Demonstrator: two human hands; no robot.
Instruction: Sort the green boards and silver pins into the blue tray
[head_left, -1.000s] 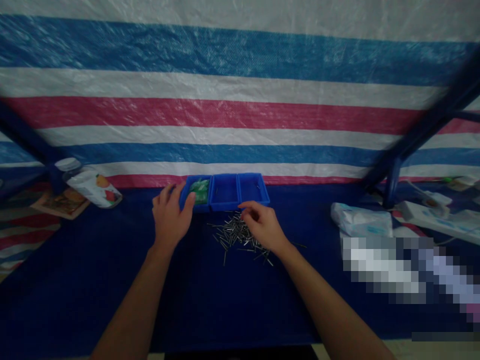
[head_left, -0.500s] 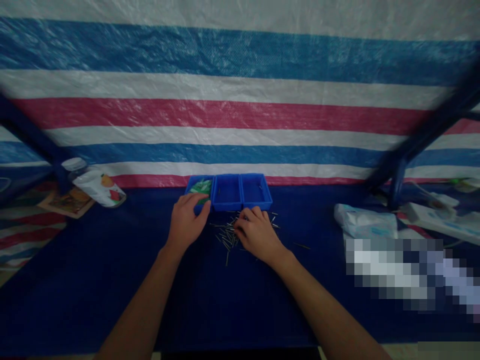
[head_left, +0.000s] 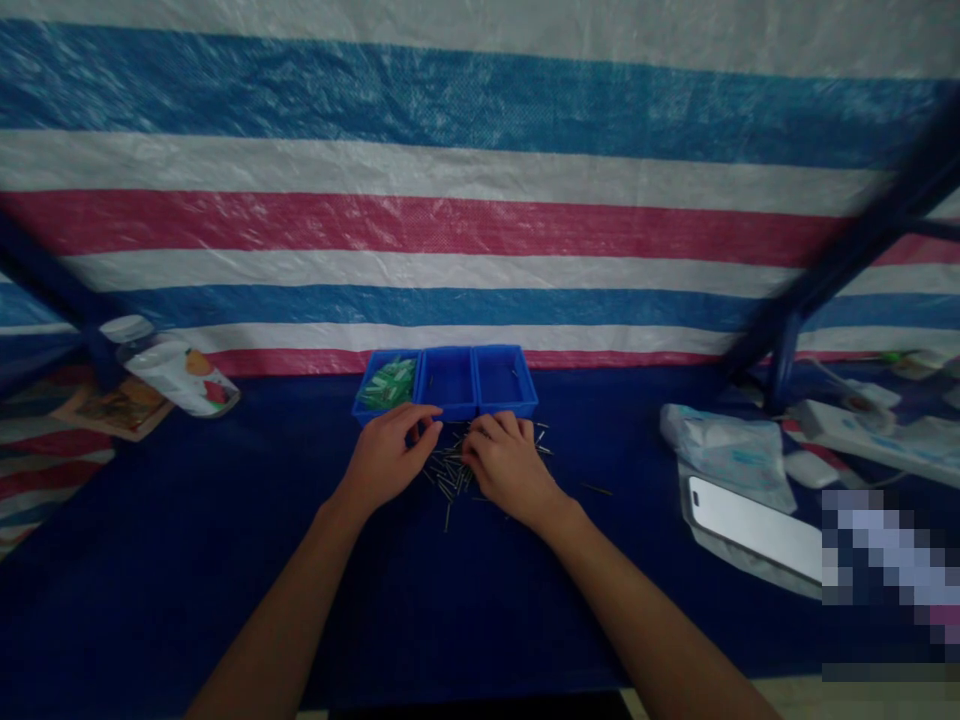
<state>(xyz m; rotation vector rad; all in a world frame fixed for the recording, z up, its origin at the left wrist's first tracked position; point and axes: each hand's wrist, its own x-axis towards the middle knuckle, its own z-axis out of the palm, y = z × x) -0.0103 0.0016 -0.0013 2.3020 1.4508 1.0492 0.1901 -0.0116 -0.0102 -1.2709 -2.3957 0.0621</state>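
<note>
Three blue bins stand side by side. The left bin point(head_left: 361, 405) holds green pieces point(head_left: 390, 384); the middle bin point(head_left: 450, 405) and the right bin point(head_left: 506, 404) each show a small thin item. In front of them lies a loose pile of thin metal pieces point(head_left: 447, 480). My left hand point(head_left: 388, 452) hovers at the pile's left, by the left bin's front edge, thumb and fingers apart with nothing between them. Over the pile, my right hand point(head_left: 510, 462) has its fingers curled down and together; what they pinch is hidden.
A bottle point(head_left: 176, 370) leans at the left beside a shallow box point(head_left: 124, 408). On the right of the blue table point(head_left: 187, 560) are a plastic packet point(head_left: 727, 445), a phone point(head_left: 757, 530) and a white power strip point(head_left: 870, 435). One thin piece point(head_left: 597, 489) lies apart.
My left hand has moved right and slightly down, away from the green pieces towards the pile. My right hand stays over the pile. The view has shifted slightly.
</note>
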